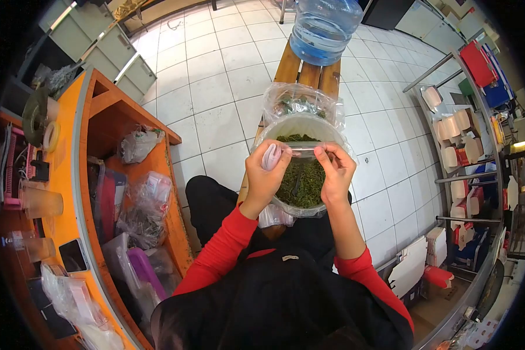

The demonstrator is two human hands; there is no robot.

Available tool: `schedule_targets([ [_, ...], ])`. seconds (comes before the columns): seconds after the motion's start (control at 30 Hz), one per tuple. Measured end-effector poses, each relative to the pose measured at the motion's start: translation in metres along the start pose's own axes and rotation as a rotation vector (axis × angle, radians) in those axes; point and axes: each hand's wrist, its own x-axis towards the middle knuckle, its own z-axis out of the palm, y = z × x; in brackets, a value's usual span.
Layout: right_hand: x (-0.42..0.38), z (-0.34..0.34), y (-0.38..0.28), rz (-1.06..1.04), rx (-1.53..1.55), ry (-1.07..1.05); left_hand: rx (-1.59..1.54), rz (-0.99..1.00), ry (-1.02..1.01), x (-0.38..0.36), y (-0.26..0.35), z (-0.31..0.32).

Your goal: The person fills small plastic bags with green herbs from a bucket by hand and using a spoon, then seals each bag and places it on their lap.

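Note:
My left hand (262, 179) is closed, pinching one end of a small clear plastic bag (303, 150). A pale rolled piece of plastic (270, 157) sits in the same hand, by the thumb. The other end of the bag is pinched between the thumb and finger of my right hand (337, 175), so it is drawn out flat between both hands. Just below them stands a whitish round tub (262, 131) holding green, chopped, leafy-looking stuff (309, 189). A thin dark utensil (298, 179) lies in the green stuff.
The tub rests on a wooden bench (287, 67). Behind it are a clear bag with greenish contents (303, 104) and a large blue water jug (324, 35). An orange counter (79, 175) stands left, with bagged items on its shelves. A metal rack (469, 219) with stacked boxes is right.

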Motion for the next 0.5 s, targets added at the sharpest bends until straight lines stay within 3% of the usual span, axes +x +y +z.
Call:
schedule_targets([
  [0.1, -0.004, 0.009, -0.003, -0.140, -0.083, -0.005, 0.034, 0.088, 0.051, -0.004, 0.004, 0.002],
  [0.23, -0.004, 0.016, -0.013, -0.070, -0.100, -0.118, -0.109, 0.082, 0.070, 0.000, 0.007, 0.001],
  [0.3, -0.005, 0.020, -0.024, -0.082, -0.145, -0.224, 0.029, 0.143, 0.079, -0.003, 0.005, -0.001],
  [0.5, -0.009, 0.014, -0.018, -0.016, 0.031, -0.191, 0.090, 0.133, -0.010, -0.010, 0.006, -0.007],
])
